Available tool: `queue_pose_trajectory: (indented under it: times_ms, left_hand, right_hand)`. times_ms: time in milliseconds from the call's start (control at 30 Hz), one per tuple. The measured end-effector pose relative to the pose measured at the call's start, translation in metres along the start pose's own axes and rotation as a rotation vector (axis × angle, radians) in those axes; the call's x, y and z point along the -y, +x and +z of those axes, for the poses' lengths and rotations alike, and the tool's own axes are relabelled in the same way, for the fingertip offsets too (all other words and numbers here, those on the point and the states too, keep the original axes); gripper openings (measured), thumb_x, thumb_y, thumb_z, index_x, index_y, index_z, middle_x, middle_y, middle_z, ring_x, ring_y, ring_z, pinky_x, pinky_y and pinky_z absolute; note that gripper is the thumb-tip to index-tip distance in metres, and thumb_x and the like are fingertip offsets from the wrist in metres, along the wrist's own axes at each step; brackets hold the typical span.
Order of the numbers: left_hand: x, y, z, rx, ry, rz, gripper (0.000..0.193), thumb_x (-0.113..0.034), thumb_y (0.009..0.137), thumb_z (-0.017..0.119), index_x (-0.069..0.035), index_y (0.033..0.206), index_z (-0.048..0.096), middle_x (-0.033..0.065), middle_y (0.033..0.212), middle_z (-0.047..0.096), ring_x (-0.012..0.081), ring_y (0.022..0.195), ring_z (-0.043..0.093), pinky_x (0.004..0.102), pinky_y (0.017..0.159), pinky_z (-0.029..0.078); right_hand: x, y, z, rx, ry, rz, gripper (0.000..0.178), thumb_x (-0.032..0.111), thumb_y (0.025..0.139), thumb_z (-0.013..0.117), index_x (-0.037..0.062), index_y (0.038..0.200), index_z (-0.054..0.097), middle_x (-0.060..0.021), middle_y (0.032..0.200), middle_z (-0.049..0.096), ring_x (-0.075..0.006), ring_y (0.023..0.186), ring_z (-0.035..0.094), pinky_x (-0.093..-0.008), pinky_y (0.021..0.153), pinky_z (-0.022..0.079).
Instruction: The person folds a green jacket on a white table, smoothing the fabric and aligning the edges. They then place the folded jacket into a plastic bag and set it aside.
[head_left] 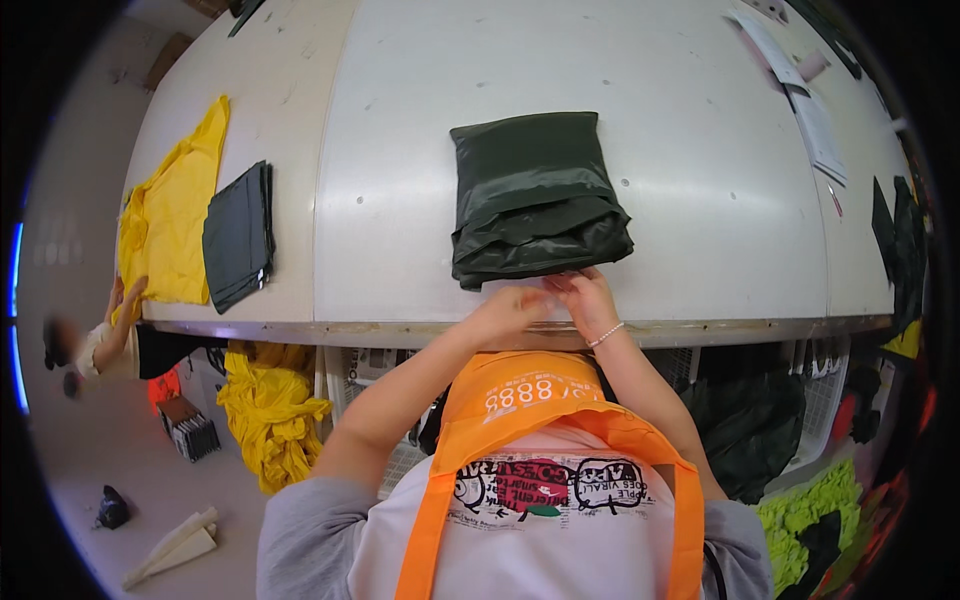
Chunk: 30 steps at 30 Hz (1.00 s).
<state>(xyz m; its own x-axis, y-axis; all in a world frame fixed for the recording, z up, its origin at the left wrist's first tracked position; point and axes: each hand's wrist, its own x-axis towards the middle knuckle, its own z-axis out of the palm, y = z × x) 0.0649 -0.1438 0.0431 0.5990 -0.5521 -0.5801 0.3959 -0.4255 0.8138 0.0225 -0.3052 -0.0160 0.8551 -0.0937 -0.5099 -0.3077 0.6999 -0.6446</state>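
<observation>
Left hand [508, 305]: sitting at centre frame, just below the folded bundle; fingers are curling inward, pinching at something thin and pale at the table edge. What exactly is being pinched is too small to tell.
Right hand [585, 296]: meeting the left hand fingertip to fingertip, fingers bent and closing on the same spot; a beaded bracelet is showing at the wrist.
Dark green bundle [535, 195]: lying folded in a glossy bag at upper centre of the frame, its near edge touching both hands.
Table [700, 230]: white, filling the upper half of the frame, its front edge running just under the hands.
Orange apron [530, 400]: hanging at lower centre on the person's chest.
Black folded piece [238, 238]: resting at left of frame, beside a yellow garment [170, 215] that is draping over the table's left end.
Other person's hand [128, 293]: touching the yellow garment at far left.
Papers [815, 120]: lying at upper right.
</observation>
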Motion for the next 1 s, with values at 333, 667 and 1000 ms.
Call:
queue_pose_trajectory:
  times_ms: [333,667,1000]
  left_hand:
    - [-0.067,0.009,-0.002,-0.494,1.653,0.985,0.058,-0.026,0.081,0.056,-0.018,0.137,0.042,0.0146,0.145,0.034,0.0319,0.123,0.041,0.0467,0.099,0.033]
    - [-0.08,0.031,0.006,-0.438,1.773,1.024,0.064,-0.035,0.082,0.057,-0.014,0.14,0.039,0.0138,0.147,0.031,0.0315,0.118,0.041,0.0445,0.094,0.036]
    - [-0.117,0.06,-0.004,-0.364,1.648,1.052,0.072,-0.034,0.079,0.065,-0.006,0.139,0.036,0.0109,0.137,0.044,0.0232,0.103,0.051,0.0328,0.083,0.043]
  right_hand:
    - [0.037,-0.027,0.044,-0.085,-0.285,-0.16,0.015,0.003,0.094,0.041,-0.0065,0.1,0.051,-0.0121,0.1,0.06,-0.0194,0.089,0.063,-0.0322,0.082,0.054]
    - [0.055,-0.023,0.03,-0.086,-0.386,-0.235,0.014,-0.002,0.091,0.04,-0.0078,0.083,0.05,-0.0151,0.083,0.061,-0.0228,0.074,0.067,-0.032,0.071,0.057]
    - [0.071,-0.032,0.023,-0.136,-0.355,-0.189,0.013,-0.003,0.09,0.041,-0.0071,0.084,0.052,-0.0143,0.082,0.062,-0.022,0.075,0.067,-0.0299,0.07,0.058]
